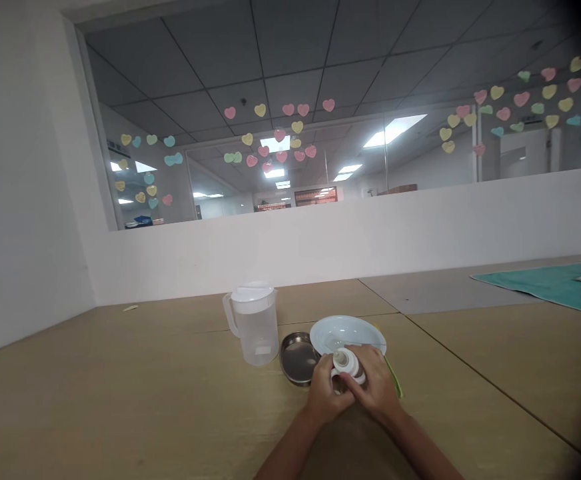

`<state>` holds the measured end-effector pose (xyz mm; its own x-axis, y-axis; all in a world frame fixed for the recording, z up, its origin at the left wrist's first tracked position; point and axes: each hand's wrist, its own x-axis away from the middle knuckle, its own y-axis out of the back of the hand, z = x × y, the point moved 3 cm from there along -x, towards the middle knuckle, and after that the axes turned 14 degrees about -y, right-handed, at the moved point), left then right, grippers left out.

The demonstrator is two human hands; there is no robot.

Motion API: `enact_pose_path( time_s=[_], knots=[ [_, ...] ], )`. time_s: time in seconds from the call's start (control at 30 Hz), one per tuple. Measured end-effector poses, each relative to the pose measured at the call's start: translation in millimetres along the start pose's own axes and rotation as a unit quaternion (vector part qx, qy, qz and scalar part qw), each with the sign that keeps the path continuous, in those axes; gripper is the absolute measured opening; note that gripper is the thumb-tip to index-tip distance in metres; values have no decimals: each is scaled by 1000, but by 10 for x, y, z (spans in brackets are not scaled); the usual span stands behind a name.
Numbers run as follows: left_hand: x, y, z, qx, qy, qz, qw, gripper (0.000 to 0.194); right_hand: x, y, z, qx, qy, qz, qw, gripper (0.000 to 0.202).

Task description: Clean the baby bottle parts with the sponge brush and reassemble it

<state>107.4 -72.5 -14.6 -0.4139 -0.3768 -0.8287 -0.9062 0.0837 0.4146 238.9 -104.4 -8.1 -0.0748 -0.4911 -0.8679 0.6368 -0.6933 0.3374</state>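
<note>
Between both hands is a small white bottle (pixel 349 363) with a pale nozzle tip, tilted toward the upper left. My left hand (pixel 326 393) is closed on its left side, and my right hand (pixel 376 383) wraps its right side with the thumb across the front. Much of the bottle's body is hidden by the fingers. Just beyond the hands sits a pale blue bowl (pixel 346 325), partly covered by them. A round metal dish (pixel 298 359) lies to the left, close against the bowl. Beside the right hand, a thin green strip or handle (pixel 395 379) sticks out.
A clear plastic pitcher (pixel 259 330) with a white lid stands left of the metal dish. A teal cloth (pixel 545 283) lies at the far right. Behind the table (pixel 170 400) rises a low white wall (pixel 310 240) under a window with heart-shaped stickers.
</note>
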Motion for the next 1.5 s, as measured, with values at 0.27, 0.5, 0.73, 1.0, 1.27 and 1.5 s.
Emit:
enact_pose_path(
  time_s=[0.27,0.5,0.73,1.0,1.27,1.5],
  knots=[
    [14,-19,21,-8,-6,3,1000,32,-48,25,67,-25,-142,-34,989,44],
    [1,-17,29,14,-4,21,1000,48,-210,30,121,-92,-240,-2,966,47],
    [2,-20,16,23,-4,22,999,47,-237,46,87,-84,-229,9,970,45],
    [11,-14,11,7,-3,20,1000,46,-225,-6,41,-224,-293,41,929,44],
    [-2,2,-20,16,11,23,1000,50,-335,44,10,-347,-353,88,864,51],
    [-23,13,-38,26,4,32,999,52,-321,62,28,-271,-362,120,884,46]
  ],
)
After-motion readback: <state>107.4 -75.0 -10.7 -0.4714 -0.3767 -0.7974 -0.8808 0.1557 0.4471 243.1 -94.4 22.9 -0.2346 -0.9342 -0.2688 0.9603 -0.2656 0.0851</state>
